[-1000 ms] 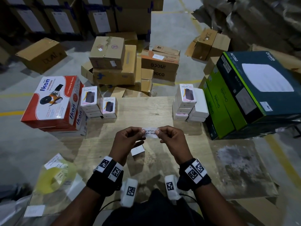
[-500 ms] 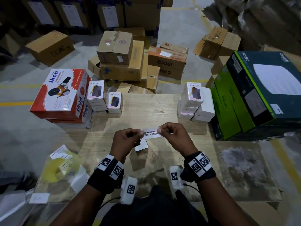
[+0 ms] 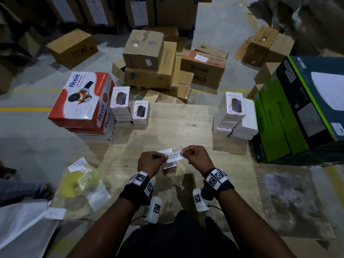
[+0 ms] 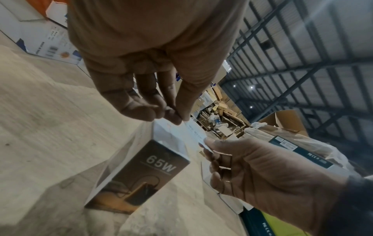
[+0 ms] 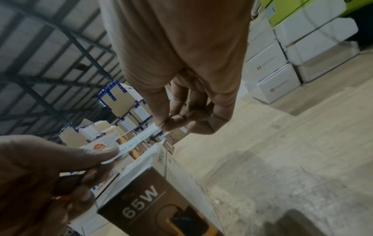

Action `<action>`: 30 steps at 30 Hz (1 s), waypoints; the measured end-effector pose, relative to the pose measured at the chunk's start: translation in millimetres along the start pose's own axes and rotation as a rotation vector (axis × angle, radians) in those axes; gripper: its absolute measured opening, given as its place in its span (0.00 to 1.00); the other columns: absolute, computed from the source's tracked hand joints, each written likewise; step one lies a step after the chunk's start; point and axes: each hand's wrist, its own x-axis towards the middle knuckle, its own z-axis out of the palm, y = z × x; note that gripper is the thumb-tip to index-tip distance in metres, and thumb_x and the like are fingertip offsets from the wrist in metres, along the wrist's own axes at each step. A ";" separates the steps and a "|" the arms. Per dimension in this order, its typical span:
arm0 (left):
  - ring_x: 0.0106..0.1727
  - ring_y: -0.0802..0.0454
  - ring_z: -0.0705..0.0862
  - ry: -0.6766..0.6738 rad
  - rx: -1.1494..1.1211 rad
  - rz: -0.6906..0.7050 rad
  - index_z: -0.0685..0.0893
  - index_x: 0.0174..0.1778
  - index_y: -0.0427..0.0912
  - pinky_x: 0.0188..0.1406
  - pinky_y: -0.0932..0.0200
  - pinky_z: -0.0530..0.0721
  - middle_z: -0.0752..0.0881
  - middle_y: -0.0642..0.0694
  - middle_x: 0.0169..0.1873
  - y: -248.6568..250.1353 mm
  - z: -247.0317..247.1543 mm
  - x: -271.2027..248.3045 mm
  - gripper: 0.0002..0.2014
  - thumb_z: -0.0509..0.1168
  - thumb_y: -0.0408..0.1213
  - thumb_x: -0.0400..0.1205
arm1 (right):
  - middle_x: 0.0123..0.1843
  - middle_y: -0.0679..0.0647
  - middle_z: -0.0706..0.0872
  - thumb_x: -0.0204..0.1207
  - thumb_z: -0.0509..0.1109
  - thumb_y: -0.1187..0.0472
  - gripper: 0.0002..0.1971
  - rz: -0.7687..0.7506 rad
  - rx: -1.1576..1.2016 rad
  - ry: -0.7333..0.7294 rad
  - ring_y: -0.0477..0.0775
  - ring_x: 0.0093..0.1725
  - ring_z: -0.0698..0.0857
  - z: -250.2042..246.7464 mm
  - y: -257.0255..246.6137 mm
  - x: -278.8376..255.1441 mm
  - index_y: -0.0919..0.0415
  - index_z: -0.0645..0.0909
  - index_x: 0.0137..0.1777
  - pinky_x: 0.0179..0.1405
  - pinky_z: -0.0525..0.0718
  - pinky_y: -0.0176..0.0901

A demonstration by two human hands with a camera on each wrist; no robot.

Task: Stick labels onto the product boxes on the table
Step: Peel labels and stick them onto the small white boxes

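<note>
Lowered over the box [image 3: 168,165] — label [image 3: 174,156] stretched left-right between both hands.

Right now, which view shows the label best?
Head view: the label faces the camera, text readable, pinched at its ends by the left hand and right hand. Both wrist views show it edge-on and blurred.
</note>
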 end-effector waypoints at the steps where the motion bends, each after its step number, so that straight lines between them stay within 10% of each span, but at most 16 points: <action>1: 0.28 0.53 0.81 0.002 0.033 0.001 0.91 0.26 0.54 0.36 0.56 0.81 0.89 0.50 0.28 -1.2 0.4 3.2 0.10 0.80 0.39 0.72 | 0.35 0.51 0.89 0.79 0.77 0.60 0.06 0.015 -0.001 -0.009 0.43 0.34 0.84 2.1 1.0 2.9 0.58 0.89 0.39 0.39 0.83 0.43; 8: 0.38 0.55 0.86 0.022 0.166 0.003 0.95 0.40 0.45 0.39 0.65 0.75 0.90 0.50 0.34 -1.6 1.1 10.9 0.04 0.79 0.40 0.75 | 0.35 0.51 0.89 0.79 0.77 0.61 0.09 0.022 0.013 0.011 0.37 0.30 0.83 11.7 11.4 8.8 0.57 0.88 0.36 0.39 0.84 0.42; 30: 0.37 0.59 0.86 -0.010 0.323 -0.011 0.93 0.34 0.50 0.37 0.64 0.78 0.91 0.52 0.35 9.9 1.7 16.1 0.04 0.76 0.40 0.75 | 0.38 0.52 0.89 0.81 0.75 0.63 0.06 0.029 0.109 -0.004 0.31 0.29 0.83 11.5 21.1 10.7 0.65 0.88 0.45 0.31 0.79 0.26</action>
